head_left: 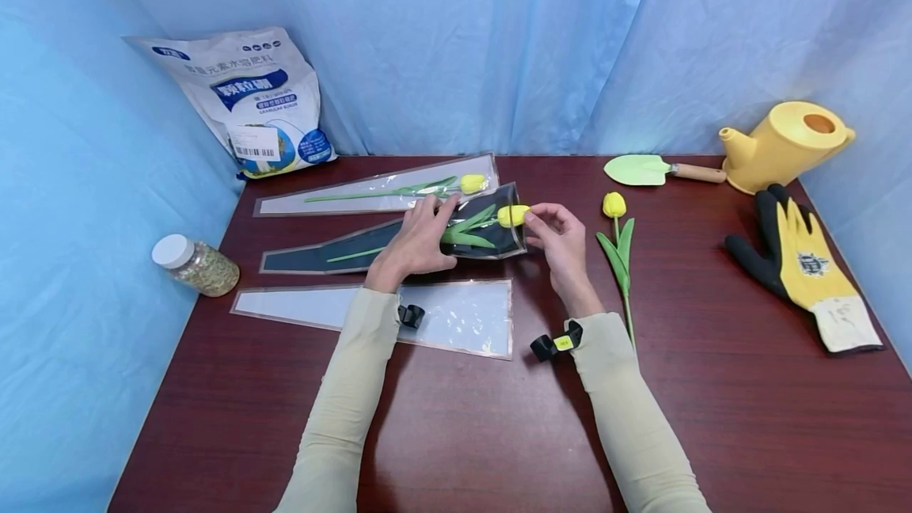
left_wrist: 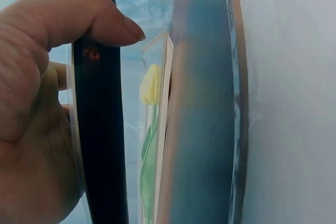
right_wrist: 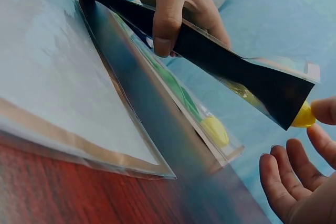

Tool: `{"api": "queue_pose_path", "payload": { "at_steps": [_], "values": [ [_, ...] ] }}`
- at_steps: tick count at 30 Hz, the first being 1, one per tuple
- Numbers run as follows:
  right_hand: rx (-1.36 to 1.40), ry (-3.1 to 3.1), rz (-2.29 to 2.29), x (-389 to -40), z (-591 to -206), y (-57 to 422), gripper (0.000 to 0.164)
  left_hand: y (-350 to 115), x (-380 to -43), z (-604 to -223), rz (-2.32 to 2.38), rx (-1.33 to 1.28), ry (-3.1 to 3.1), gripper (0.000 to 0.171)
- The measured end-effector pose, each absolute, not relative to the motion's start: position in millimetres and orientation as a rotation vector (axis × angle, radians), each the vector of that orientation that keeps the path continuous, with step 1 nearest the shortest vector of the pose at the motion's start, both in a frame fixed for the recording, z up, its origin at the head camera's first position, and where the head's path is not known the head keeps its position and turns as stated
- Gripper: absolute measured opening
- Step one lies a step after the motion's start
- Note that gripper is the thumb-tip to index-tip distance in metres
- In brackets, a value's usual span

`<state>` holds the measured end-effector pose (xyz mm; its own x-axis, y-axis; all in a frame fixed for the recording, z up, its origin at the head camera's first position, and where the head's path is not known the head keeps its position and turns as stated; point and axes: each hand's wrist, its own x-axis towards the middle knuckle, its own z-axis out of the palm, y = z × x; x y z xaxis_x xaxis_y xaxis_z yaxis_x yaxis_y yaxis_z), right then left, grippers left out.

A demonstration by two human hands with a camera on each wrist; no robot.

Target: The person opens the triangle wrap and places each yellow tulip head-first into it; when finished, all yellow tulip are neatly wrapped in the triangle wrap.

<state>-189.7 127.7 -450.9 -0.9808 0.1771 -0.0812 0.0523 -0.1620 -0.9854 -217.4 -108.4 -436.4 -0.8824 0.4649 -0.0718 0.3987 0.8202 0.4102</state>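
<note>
A yellow tulip (head_left: pixel 510 216) lies within a clear-fronted black flower sleeve (head_left: pixel 306 258), its bloom at the sleeve's wide right mouth. My left hand (head_left: pixel 419 242) grips this sleeve around its middle; the left wrist view has the thumb on one side of the black sleeve (left_wrist: pixel 100 129) and fingers on the other. At the mouth, my right hand (head_left: pixel 563 248) pinches the bloom (right_wrist: pixel 303 115) between thumb and forefinger, the other fingers loosely bent. Behind lies a white sleeve (head_left: pixel 388 183) containing another yellow tulip (head_left: pixel 472 184). Nearer me is a white sleeve (head_left: pixel 456 319) without a flower.
A loose yellow tulip (head_left: pixel 621 260) lies right of my right hand. Beyond it are a green trowel (head_left: pixel 637 170), a yellow watering can (head_left: pixel 780 145) and a work glove (head_left: pixel 812 260). At left stand a fertilizer bag (head_left: pixel 249 101) and a lidded jar (head_left: pixel 203 267).
</note>
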Motion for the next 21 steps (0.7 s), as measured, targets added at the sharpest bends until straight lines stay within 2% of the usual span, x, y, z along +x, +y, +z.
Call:
{"api": "queue_pose_path", "payload": {
  "at_steps": [3, 7, 10, 15, 21],
  "values": [
    [-0.28, -2.017, 2.309, -189.7, -451.5, 126.6, 0.001, -108.8, -217.4, -436.4, 0.578, 0.676, 2.837, 0.105],
    [-0.285, -2.115, 2.286, -189.4, -452.4, 125.2, 0.019, -108.9, -217.6, -436.3, 0.579, 0.675, 2.841, 0.105],
    [-0.276, -2.158, 2.279, -188.8, -452.2, 122.7, 0.025, -108.7, -217.7, -435.9, 0.574, 0.675, 2.844, 0.104],
    [-0.25, -2.143, 2.313, -188.6, -452.1, 118.1, 0.02, -108.8, -217.5, -436.1, 0.574, 0.686, 2.845, 0.105],
    [-0.236, -2.171, 2.28, -188.1, -450.4, 117.0, 0.024, -109.3, -217.6, -436.9, 0.563, 0.681, 2.843, 0.106]
  ]
}}
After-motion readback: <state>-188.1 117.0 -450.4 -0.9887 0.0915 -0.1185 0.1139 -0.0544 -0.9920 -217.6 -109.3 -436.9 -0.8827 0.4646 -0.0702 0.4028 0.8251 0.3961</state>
